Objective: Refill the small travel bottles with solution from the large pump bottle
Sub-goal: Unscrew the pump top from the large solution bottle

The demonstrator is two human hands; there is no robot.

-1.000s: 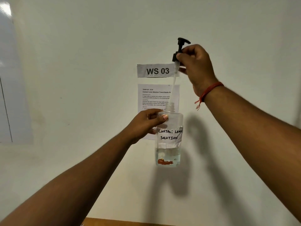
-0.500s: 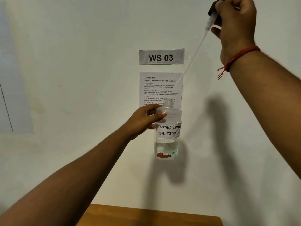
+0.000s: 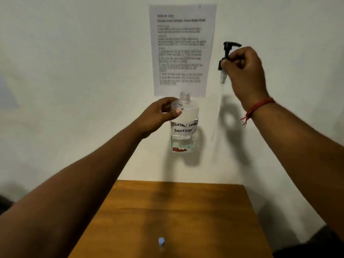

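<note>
The left hand grips the large bottle at its shoulder. The right hand pinches the pump head, now lifted clear and carried rightward, leaving the neck open for pouring; a small bottle waits below.

Dim, warm light; soft shadows on wall, blurred print.

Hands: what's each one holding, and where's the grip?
Left hand grips the large bottle at its shoulder, just below the open neck. Right hand grips the removed pump head at its collar, tube hanging free.
</note>
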